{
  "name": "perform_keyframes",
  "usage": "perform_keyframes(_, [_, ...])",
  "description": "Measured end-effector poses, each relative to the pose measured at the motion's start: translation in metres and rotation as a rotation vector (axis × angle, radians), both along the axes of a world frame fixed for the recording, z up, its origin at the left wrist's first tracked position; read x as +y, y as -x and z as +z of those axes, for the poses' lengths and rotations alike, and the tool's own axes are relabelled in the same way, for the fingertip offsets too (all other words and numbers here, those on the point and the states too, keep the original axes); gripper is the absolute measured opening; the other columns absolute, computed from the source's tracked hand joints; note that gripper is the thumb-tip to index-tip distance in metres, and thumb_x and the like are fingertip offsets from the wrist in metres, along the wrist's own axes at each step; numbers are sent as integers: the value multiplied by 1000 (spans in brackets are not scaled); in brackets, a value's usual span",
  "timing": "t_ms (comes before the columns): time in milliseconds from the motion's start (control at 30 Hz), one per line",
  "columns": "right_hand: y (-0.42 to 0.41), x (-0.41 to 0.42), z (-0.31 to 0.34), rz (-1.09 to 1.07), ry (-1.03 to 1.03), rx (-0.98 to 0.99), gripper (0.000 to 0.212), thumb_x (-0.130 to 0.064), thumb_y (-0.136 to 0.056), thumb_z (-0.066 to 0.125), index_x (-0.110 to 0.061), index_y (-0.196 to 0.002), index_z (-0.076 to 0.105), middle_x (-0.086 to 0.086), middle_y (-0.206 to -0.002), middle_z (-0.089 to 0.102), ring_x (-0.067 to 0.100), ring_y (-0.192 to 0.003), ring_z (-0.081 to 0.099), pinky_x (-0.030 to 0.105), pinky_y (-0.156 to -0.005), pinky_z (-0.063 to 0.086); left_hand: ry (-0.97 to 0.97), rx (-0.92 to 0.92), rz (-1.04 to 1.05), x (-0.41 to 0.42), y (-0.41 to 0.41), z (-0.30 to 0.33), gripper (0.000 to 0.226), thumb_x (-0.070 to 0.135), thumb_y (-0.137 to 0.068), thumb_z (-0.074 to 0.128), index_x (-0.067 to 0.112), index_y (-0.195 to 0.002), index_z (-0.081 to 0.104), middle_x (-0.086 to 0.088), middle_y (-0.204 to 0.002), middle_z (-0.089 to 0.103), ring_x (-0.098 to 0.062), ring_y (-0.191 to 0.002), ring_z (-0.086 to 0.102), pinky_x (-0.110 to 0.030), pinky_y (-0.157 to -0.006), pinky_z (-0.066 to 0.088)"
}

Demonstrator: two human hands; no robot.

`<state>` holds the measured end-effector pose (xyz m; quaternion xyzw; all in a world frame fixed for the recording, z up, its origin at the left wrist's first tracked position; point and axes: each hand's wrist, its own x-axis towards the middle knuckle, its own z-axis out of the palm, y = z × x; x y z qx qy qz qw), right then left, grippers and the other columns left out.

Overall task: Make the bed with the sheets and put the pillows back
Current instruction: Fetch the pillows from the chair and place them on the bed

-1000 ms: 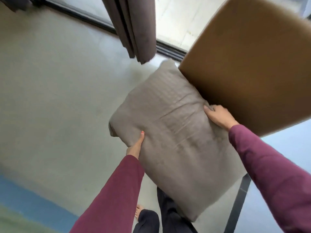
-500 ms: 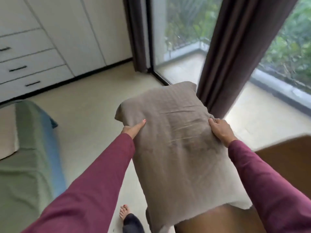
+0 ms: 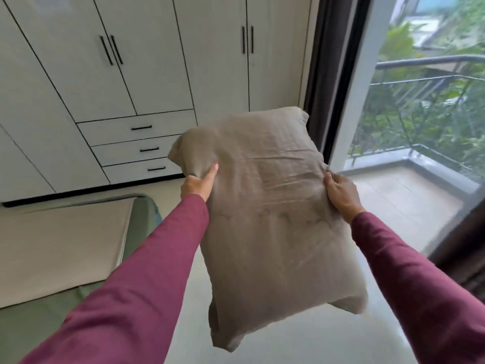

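I hold a taupe pillow (image 3: 273,206) up in the air in front of me, long side running away from me. My left hand (image 3: 198,183) grips its left edge, thumb on top and fabric bunched under it. My right hand (image 3: 339,193) grips the right edge the same way. The bed (image 3: 65,261) lies at lower left, covered with a green sheet (image 3: 136,222) and a beige sheet (image 3: 60,243) laid flat over it. The pillow hangs over bare floor, to the right of the bed.
White wardrobes with drawers (image 3: 136,151) fill the far wall. A dark curtain (image 3: 317,82) hangs beside a glass door to a balcony with a railing (image 3: 430,80) at right. Pale floor (image 3: 301,340) runs between bed and door.
My view swung up and left from the floor and a brown chair to the wardrobes and bed. The pillow came up with both hands, and the left hand's grip bunches the fabric more.
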<state>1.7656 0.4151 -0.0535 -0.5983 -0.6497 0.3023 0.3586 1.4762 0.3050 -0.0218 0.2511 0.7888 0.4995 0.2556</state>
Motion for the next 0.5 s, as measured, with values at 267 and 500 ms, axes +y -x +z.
perform_keyframes(267, [86,145,-1,45,-32,44,49,-47,-96,38,-11,-114,66,14,-117,65,34,-113,57,39,-94,44,-44,147,132,116,69,13,78,64,-76,60,3,-124,54,-15,-126,57,-32,-115,55,-35,-94,44])
perform_keyframes(500, [155,301,22,201,-20,-55,46,-43,-99,39,-10,-118,64,15,-125,61,35,-116,54,37,-96,42,18,106,228,226,114,22,73,59,-81,59,2,-125,52,-14,-128,54,-32,-115,54,-32,-89,43])
